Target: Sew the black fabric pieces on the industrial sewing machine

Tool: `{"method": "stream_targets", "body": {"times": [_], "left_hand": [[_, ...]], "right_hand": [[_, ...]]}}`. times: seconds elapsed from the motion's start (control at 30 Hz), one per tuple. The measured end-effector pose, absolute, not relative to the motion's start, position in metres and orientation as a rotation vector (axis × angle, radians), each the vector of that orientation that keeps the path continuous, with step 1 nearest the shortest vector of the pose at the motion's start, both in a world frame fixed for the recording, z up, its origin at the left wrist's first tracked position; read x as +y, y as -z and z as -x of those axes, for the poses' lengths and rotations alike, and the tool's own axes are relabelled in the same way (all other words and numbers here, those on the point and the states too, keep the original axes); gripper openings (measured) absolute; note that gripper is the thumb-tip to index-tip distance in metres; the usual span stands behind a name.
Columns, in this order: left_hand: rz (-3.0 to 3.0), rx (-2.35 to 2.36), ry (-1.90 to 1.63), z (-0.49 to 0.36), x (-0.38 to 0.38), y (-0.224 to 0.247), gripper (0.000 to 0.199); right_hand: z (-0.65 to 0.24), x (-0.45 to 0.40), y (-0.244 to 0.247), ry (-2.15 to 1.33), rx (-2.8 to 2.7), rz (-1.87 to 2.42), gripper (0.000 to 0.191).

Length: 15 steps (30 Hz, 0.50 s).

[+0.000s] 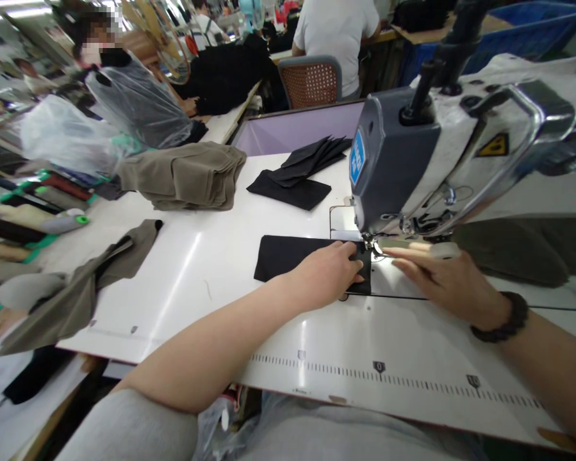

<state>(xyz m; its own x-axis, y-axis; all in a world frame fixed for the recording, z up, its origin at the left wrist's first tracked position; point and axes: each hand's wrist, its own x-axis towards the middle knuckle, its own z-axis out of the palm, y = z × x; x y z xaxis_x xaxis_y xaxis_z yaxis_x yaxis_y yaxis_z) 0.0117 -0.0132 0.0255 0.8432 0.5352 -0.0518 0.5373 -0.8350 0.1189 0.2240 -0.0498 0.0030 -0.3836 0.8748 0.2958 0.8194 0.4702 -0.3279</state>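
A folded black fabric piece (288, 253) lies flat on the white sewing table, its right end by the presser foot (371, 244). My left hand (333, 272) presses on that end, fingers bent and closed against the cloth. Just right of the foot is my right hand (436, 275), its fingers pinched together. A thin, dark, pointed item (384, 256) shows at those fingertips, too small to name. One right finger wears a pale wrap (445, 251). The grey and white sewing machine head (398, 147) stands over the work.
Behind lie black fabric pieces (302, 173) and an olive cloth stack (182, 176). More olive cloth lies at left (86, 294) and under the machine arm (518, 250). Thread cones (28, 218) line the left edge. A person in a white shirt (336, 38) sits beyond.
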Motion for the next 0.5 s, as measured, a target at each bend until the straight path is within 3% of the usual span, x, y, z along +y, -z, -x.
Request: {"method": "stream_targets", "body": {"times": [0.17,0.5], "left_hand": [[-2.893,0.858,0.054,-0.0145,-0.0219,-0.0249,0.026],[-2.859,0.885,0.076,-0.0178,-0.0215,-0.0218,0.026]], "right_hand": [[-0.2114,-0.0558,0.0058,-0.143,-2.591,1.181,0.034],[-0.2124,-0.0545,0.0062,-0.134,-2.611,1.208,0.032]]}}
